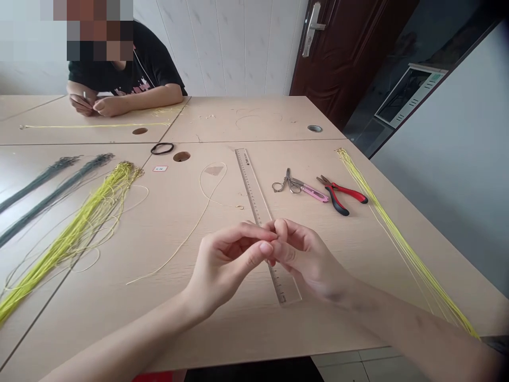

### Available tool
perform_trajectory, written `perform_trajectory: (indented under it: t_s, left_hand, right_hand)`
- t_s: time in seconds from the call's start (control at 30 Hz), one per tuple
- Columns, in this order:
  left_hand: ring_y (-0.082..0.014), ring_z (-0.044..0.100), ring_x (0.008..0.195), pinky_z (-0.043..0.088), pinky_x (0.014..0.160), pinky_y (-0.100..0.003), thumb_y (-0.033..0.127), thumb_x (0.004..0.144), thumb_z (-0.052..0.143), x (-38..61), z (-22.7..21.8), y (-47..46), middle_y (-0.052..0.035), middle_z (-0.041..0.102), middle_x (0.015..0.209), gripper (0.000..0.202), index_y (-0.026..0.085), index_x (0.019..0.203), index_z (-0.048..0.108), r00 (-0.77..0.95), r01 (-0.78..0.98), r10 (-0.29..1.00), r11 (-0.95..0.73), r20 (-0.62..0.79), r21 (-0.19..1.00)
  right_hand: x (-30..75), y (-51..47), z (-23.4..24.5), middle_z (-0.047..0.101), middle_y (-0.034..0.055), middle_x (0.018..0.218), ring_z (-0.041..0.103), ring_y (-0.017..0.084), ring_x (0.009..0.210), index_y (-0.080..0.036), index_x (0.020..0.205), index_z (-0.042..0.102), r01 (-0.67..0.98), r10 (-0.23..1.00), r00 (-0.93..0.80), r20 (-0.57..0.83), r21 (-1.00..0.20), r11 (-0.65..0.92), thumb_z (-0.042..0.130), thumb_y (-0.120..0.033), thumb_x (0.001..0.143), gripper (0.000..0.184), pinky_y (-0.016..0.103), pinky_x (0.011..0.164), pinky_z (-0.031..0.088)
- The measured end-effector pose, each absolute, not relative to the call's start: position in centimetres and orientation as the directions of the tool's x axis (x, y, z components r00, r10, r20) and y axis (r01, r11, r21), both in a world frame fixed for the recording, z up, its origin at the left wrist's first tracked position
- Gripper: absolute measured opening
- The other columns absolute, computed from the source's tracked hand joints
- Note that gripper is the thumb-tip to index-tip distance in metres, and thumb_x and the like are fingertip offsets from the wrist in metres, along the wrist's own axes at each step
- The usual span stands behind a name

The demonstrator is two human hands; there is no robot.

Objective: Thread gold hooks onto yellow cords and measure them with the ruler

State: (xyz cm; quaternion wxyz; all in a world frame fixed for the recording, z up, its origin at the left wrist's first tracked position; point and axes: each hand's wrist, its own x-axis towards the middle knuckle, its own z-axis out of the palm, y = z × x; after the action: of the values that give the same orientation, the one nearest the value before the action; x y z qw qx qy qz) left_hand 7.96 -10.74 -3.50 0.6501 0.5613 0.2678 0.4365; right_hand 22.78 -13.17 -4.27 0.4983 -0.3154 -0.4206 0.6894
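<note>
My left hand (226, 260) and my right hand (304, 254) meet above the table's front middle, fingertips pinched together over a clear plastic ruler (256, 199). Whatever sits between the fingertips is too small to make out. A single pale cord (199, 217) lies on the table just left of my hands, looping up toward the ruler's far end. Neither hand touches the ruler or the cord as far as I can see.
Yellow cord bundles lie at the left (75, 228) and along the right edge (397, 239). Dark cords (51, 191) lie far left. Scissors (284, 183), pink snips (314, 192) and red pliers (342, 193) rest right of the ruler. A person (119, 79) sits across, hands together.
</note>
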Motion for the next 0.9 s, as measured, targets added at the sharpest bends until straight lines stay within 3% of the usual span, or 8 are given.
perform_trajectory:
  t_s: [0.17,0.37,0.5,0.67,0.77,0.9]
  left_hand:
    - [-0.0114,0.059,0.072,0.05,0.068,-0.022,0.02,0.081,0.062,7.6,-4.0,-11.1,0.0009,0.066,0.074,0.011,0.024,0.079,0.072,0.512,-0.288,0.851,0.046,0.113,0.957]
    - [-0.0127,0.057,0.076,0.048,0.071,-0.025,0.025,0.08,0.064,7.4,-4.3,-10.9,-0.0004,0.064,0.077,0.009,0.022,0.076,0.071,0.571,-0.316,0.821,0.225,-0.005,0.922]
    - [-0.0114,0.058,0.075,0.049,0.069,-0.023,0.023,0.077,0.067,7.4,-4.4,-11.0,-0.0003,0.066,0.079,0.007,0.022,0.082,0.072,0.597,-0.35,0.802,0.221,0.035,0.91]
    - [-0.0085,0.059,0.075,0.049,0.069,-0.018,0.016,0.077,0.067,7.5,-4.6,-11.2,0.0023,0.067,0.079,0.007,0.022,0.076,0.072,0.55,-0.373,0.834,0.213,0.031,0.903]
    - [-0.0077,0.057,0.069,0.048,0.065,-0.017,0.021,0.08,0.064,7.7,-4.5,-11.2,0.0019,0.065,0.071,0.011,0.018,0.07,0.069,0.568,-0.356,0.82,0.314,-0.063,0.88]
    - [-0.0056,0.057,0.063,0.048,0.062,-0.015,0.024,0.084,0.059,7.9,-4.3,-11.1,0.002,0.063,0.065,0.018,0.016,0.071,0.069,0.623,-0.401,0.769,0.472,-0.144,0.785]
  right_hand:
    - [22.6,-13.4,-4.3,0.045,-0.0024,0.077,0.045,0.011,0.075,-0.018,0.06,0.039,-0.487,0.949,-0.315,0.017,-0.861,-0.146,0.064,-0.019,0.08,0.032,0.026,0.069,0.037]
    - [22.8,-13.4,-4.2,0.042,-0.0027,0.074,0.044,0.009,0.066,-0.018,0.059,0.04,-0.49,0.938,-0.345,0.03,-0.859,-0.152,0.067,-0.018,0.077,0.033,0.024,0.061,0.038]
    - [22.8,-13.4,-4.0,0.041,-0.0019,0.078,0.043,0.009,0.069,-0.017,0.058,0.038,-0.461,0.95,-0.311,0.037,-0.879,-0.117,0.067,-0.019,0.077,0.035,0.024,0.062,0.037]
    - [22.8,-13.9,-4.1,0.04,-0.0027,0.078,0.042,0.008,0.069,-0.017,0.06,0.039,-0.404,0.972,-0.232,0.05,-0.914,-0.049,0.065,-0.009,0.077,0.032,0.023,0.06,0.035]
    - [22.7,-14.2,-4.3,0.041,-0.0034,0.078,0.043,0.007,0.069,-0.017,0.062,0.041,-0.369,0.975,-0.206,0.086,-0.929,0.004,0.066,-0.003,0.073,0.03,0.021,0.06,0.036]
    - [22.7,-14.0,-4.2,0.041,-0.0038,0.075,0.044,0.007,0.068,-0.017,0.061,0.04,-0.366,0.969,-0.225,0.106,-0.93,0.017,0.064,-0.006,0.076,0.03,0.02,0.057,0.038]
